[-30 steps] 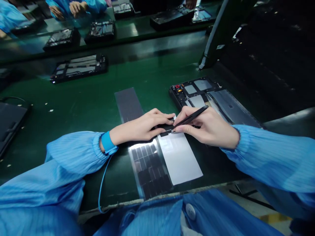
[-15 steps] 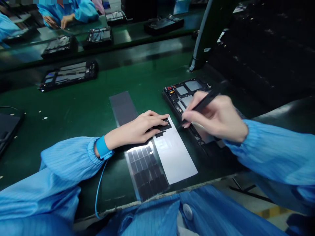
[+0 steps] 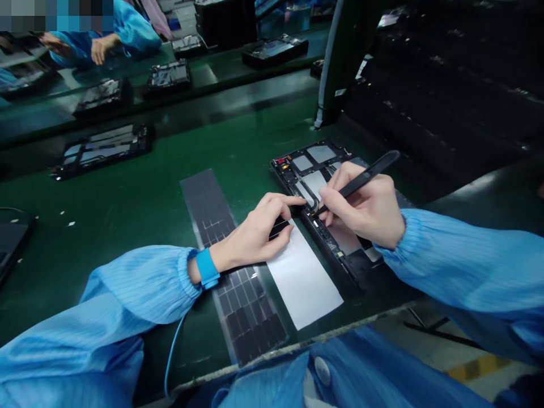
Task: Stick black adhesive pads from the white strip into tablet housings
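Black tweezers [image 3: 368, 173] are in my right hand [image 3: 365, 207], their tips low over the near left side of an opened device [image 3: 312, 180] with grey panels and dark frame. My left hand [image 3: 259, 229] has its index finger stretched to the device's left edge, the other fingers bent over the white sheet [image 3: 304, 283]; it holds nothing that I can make out. Black strips [image 3: 278, 228] show on the sheet between its thumb and fingers. Under my left wrist lies a clear sheet of dark rectangular pieces [image 3: 249, 309]. A blue band [image 3: 207, 267] circles that wrist.
Another opened device [image 3: 104, 150] lies at the left, and a dark one [image 3: 15, 238] at the far left edge. More devices [image 3: 168, 76] stand on the raised line behind. A person's hands [image 3: 104, 48] are at the upper left. A grey post [image 3: 327, 68] rises behind.
My left hand has moved right, its index finger now reaching the device's edge. The tweezers have come from beside the device to over its inner left side.
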The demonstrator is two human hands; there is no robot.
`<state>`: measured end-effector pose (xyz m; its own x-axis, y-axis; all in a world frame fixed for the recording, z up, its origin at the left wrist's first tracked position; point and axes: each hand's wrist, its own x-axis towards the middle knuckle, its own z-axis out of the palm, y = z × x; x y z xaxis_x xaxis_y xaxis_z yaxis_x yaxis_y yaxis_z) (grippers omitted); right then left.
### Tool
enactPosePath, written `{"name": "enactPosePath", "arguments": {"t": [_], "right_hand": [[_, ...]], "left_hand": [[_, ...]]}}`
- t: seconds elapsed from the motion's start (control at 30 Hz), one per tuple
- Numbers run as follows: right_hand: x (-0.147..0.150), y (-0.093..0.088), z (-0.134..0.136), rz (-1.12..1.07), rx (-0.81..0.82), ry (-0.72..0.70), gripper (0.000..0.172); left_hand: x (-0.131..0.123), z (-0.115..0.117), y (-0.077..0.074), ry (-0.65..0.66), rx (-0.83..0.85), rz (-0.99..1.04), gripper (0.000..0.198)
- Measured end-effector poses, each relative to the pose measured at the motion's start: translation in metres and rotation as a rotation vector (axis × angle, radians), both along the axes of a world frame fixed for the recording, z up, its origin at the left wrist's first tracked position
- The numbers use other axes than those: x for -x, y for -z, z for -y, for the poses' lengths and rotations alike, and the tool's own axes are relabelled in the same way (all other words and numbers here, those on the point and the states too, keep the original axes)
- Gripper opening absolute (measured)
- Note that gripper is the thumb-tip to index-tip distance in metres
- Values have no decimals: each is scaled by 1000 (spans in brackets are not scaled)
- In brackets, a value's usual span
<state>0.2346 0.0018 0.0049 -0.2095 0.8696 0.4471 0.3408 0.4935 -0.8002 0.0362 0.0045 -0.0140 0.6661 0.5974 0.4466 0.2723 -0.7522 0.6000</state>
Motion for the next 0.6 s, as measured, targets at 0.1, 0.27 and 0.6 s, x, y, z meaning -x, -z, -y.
{"name": "enactPosePath", "arguments": {"t": [0.1,0.27,0.6], "right_hand": [[0,0,-1,15,-10,2,19],[1,0,-1,132,-169,-3,19],[-3,-5,9,217,-163,-99,17]], "left_hand": [[1,0,-2,32,-8,-6,16],[-1,2,-4,65,6,-40,13],[-8,4,-8,111,-119,-242,15]]}}
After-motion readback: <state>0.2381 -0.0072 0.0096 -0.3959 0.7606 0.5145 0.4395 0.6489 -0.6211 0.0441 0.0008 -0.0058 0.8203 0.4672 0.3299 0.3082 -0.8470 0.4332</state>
